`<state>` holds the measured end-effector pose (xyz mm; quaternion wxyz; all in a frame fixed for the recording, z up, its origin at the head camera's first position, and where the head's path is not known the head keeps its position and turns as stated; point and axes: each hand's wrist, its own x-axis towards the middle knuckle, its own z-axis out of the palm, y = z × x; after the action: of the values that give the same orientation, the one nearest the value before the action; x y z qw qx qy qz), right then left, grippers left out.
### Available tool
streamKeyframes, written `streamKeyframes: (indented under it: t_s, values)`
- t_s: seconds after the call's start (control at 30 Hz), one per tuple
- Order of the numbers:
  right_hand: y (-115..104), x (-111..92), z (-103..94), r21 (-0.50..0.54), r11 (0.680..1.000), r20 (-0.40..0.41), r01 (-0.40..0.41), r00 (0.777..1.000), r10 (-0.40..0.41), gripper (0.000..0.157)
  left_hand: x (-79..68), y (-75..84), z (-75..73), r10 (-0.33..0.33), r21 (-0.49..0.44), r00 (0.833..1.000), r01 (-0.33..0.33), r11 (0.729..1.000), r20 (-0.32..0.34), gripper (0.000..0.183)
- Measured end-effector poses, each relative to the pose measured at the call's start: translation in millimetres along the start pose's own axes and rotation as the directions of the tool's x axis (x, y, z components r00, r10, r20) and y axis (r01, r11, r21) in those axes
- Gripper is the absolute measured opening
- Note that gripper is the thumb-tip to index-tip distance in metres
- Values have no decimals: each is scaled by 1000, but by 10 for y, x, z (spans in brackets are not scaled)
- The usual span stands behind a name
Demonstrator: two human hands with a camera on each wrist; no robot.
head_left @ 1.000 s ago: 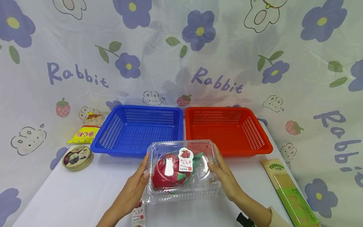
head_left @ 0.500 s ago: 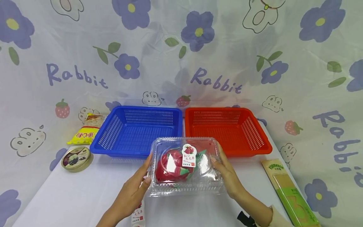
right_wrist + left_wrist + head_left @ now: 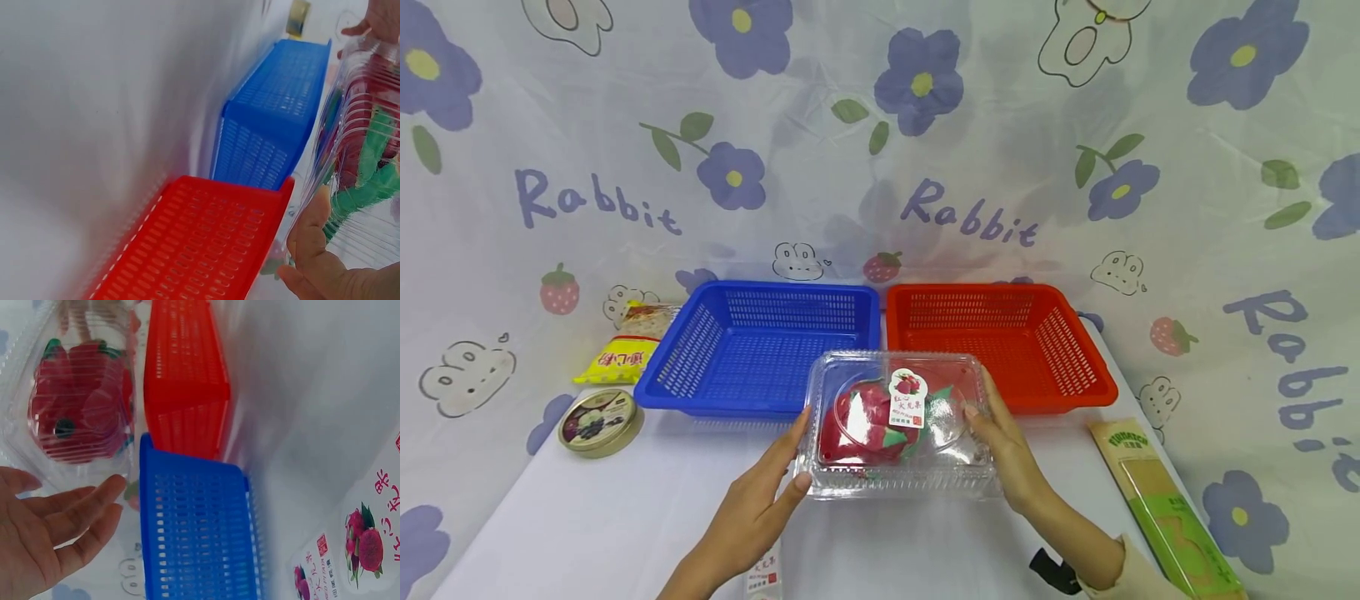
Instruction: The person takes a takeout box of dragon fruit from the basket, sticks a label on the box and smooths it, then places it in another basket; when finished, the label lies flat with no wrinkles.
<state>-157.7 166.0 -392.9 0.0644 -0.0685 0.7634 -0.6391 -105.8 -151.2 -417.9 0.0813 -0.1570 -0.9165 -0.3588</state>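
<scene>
A clear plastic clamshell box [image 3: 943,450] is held above the table's near middle. Inside lies a red dragon fruit [image 3: 859,427] with green tips; the lid bears a white fruit label [image 3: 908,404]. My right hand [image 3: 1011,450] grips the box's right side, thumb on the lid. In the right wrist view, curled fingers [image 3: 312,231] hold the edge. At the box's left side is my left hand [image 3: 760,504], with fingers loosely extended. In the left wrist view, the left fingertips [image 3: 112,487] lie close by the box's end without curling round it; contact is unclear.
Behind the box stand a blue basket [image 3: 775,367] and a red basket [image 3: 992,350], side by side. To the left are a round tin [image 3: 598,423] and a yellow food bag [image 3: 625,354]. A green-and-tan packet [image 3: 1172,508] lies right; a label strip [image 3: 765,575] lies in front.
The clamshell box has moved away from me and slightly right, with both hands following. The left hand's thumb has come off the lid to the box's edge.
</scene>
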Motion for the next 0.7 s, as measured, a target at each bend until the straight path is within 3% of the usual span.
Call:
streamKeyframes:
  t_s: [0.43, 0.7]
  values:
    - [24, 77, -53, 23, 1000, -9, 11, 1000, -10, 69, 84, 43, 38, -19, 15, 1000, 19, 1000, 15, 69]
    - [23, 117, -85, 41, 998, -7, -39, 999, 39, 69, 153, 58, 61, -12, 33, 1000, 12, 999, 2, 69]
